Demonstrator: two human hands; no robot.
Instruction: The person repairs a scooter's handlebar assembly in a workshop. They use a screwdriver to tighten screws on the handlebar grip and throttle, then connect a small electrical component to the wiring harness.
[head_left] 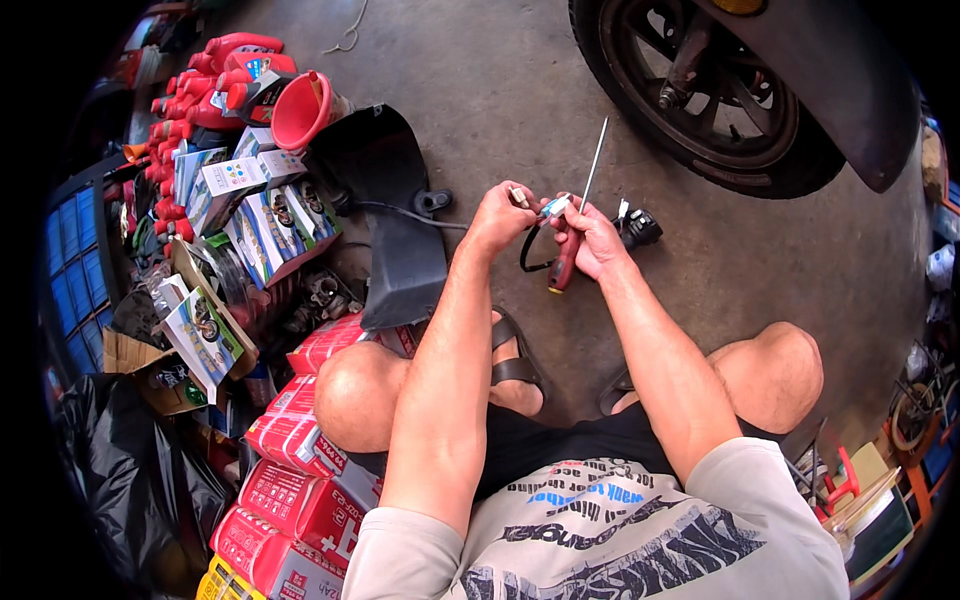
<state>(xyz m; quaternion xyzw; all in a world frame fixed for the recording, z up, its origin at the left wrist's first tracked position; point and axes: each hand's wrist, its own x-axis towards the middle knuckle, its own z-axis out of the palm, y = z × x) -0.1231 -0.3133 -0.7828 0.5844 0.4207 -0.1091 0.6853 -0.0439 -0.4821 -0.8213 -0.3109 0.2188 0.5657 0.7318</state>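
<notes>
Over the middle of the floor, the left hand pinches a pale plug in its fingertips. Just beside it, the right hand is wrapped round a screwdriver, shaft pointing up and away, with a white connector at its fingers. A black cable loops below. Toward the floor's left edge lies a black panel; a wheel stands near its far right corner.

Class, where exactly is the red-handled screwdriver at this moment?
In the head view, the screwdriver is right of centre, held in the person's right hand, its shaft pointing upward, just left of the motorcycle wheel.
</notes>
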